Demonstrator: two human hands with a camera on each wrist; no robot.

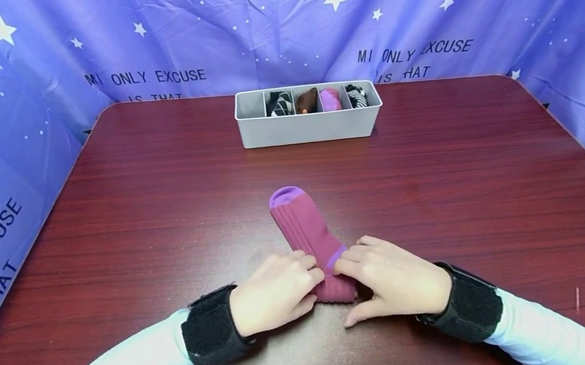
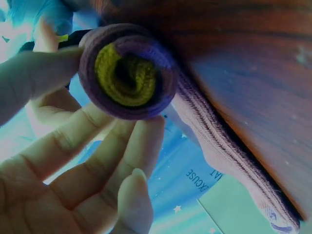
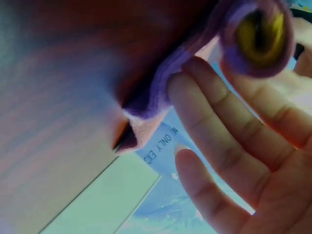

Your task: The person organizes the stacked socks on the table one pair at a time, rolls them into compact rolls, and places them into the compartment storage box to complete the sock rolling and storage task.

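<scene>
Both hands, left hand [image 1: 274, 291] and right hand [image 1: 393, 280], pinch the rolled near end of the sock [image 1: 307, 230] on the tabletop [image 1: 159, 195]; the far half lies flat, unrolled.

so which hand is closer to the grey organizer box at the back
Right, slightly. The right hand grips the rolled sock end almost straight below the grey organizer box; the left hand grips the same roll further to the left.
</scene>
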